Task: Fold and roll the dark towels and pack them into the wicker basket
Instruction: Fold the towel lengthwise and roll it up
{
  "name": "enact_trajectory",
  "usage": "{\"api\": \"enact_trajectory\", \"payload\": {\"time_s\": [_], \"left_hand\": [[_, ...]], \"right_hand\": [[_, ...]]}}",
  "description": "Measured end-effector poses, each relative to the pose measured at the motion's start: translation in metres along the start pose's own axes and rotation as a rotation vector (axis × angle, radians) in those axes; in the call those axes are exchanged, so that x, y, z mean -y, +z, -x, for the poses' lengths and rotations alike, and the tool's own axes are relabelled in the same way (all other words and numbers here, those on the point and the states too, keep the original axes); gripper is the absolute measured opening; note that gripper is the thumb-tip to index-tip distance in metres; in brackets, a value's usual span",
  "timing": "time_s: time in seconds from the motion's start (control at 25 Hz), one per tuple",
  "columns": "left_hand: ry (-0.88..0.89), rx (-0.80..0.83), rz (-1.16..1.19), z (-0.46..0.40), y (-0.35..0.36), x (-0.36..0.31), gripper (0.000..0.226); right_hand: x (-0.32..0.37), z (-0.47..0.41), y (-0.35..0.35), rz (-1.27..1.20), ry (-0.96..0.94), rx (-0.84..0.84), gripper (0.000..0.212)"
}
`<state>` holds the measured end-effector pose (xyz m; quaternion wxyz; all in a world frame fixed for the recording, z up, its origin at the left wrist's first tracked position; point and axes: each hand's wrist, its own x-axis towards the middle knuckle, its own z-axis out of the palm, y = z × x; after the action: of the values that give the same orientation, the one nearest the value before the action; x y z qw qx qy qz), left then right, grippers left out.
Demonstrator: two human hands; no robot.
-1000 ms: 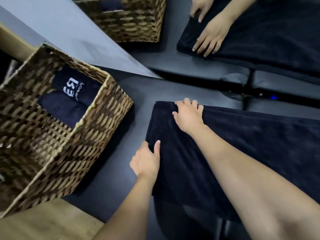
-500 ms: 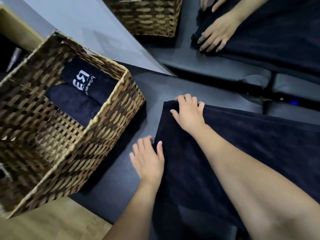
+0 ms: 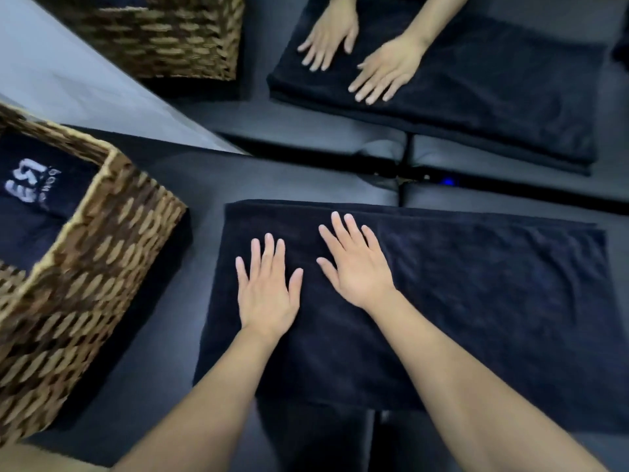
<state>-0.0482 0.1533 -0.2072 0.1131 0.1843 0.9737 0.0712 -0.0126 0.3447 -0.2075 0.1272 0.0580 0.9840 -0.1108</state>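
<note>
**Mia:** Why were both hands lying flat on the dark blue folded towel [image 3: 476, 301]?

**Ben:** I think they were pressing it smooth, so it would roll up tight. The left hand [image 3: 267, 289] had its fingers straight and spread, holding nothing. The right hand [image 3: 359, 267] was just the same, flat and loose, right beside the left one. Both lay near the left end of the towel.

**Mia:** Where was the towel?

**Ben:** It lay spread on the dark grey table [image 3: 289, 178], just to the right of the square brown wicker basket [image 3: 112, 240]. I guess the basket stood that near so a roll could go in with a short reach.

**Mia:** Was anything in the basket?

**Ben:** Yes, dark towels were already packed in. One dark towel with white letters [image 3: 37, 185] showed on top. I could not count the ones under it.

**Mia:** How many things did you count?

**Ben:** Two baskets, as a second wicker basket [image 3: 177, 39] stood at the far side. Two flat towels, as another dark folded towel [image 3: 476, 93] lay across the table. Four hands, as another person's two hands [image 3: 384, 68] also pressed flat on that far towel
</note>
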Motion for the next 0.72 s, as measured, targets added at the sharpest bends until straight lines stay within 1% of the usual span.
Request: {"api": "enact_trajectory", "payload": {"time_s": [0.08,0.12,0.16,0.24,0.36,0.4,0.44,0.48,0.52,0.56,0.6,0.64,0.68,0.72], "left_hand": [[0.198,0.016,0.031,-0.001,0.005,-0.041,0.069],[0.270,0.037,0.025,0.000,0.010,-0.061,0.069],[0.298,0.053,-0.006,0.001,0.016,-0.078,0.070],[0.248,0.063,-0.093,0.001,0.026,-0.103,0.071],[0.079,0.083,-0.122,0.000,0.030,-0.123,0.073],[0.049,0.084,-0.108,-0.002,0.027,-0.132,0.074],[0.077,0.070,-0.087,-0.003,0.025,-0.150,0.074],[0.170,0.059,-0.052,-0.002,0.024,-0.172,0.073],[0.309,0.070,-0.023,0.000,0.025,-0.196,0.071],[0.450,0.096,-0.014,0.005,0.031,-0.222,0.070],[0.545,0.121,-0.026,0.012,0.038,-0.246,0.071],[0.574,0.136,-0.060,0.016,0.046,-0.264,0.072],[0.551,0.132,-0.103,0.016,0.052,-0.277,0.073],[0.505,0.115,-0.133,0.016,0.058,-0.287,0.072]], "right_hand": [[-0.026,0.011,-0.003,-0.025,0.094,-0.005,0.064],[-0.043,0.019,-0.005,-0.041,0.137,-0.014,0.064],[-0.063,0.028,-0.007,-0.045,0.171,-0.024,0.064],[-0.107,0.053,-0.008,-0.020,0.234,-0.040,0.064],[-0.167,0.085,-0.013,-0.013,0.339,-0.074,0.065],[-0.182,0.092,-0.013,0.000,0.372,-0.089,0.066],[-0.203,0.103,-0.012,0.006,0.419,-0.097,0.067],[-0.222,0.113,-0.012,-0.007,0.484,-0.101,0.068],[-0.242,0.124,-0.012,-0.031,0.572,-0.103,0.069],[-0.259,0.135,-0.013,-0.055,0.672,-0.110,0.070],[-0.272,0.147,-0.017,-0.070,0.757,-0.132,0.071],[-0.276,0.154,-0.020,-0.062,0.784,-0.171,0.070],[-0.272,0.159,-0.023,-0.056,0.722,-0.211,0.067],[-0.264,0.166,-0.021,-0.051,0.592,-0.222,0.063]]}}
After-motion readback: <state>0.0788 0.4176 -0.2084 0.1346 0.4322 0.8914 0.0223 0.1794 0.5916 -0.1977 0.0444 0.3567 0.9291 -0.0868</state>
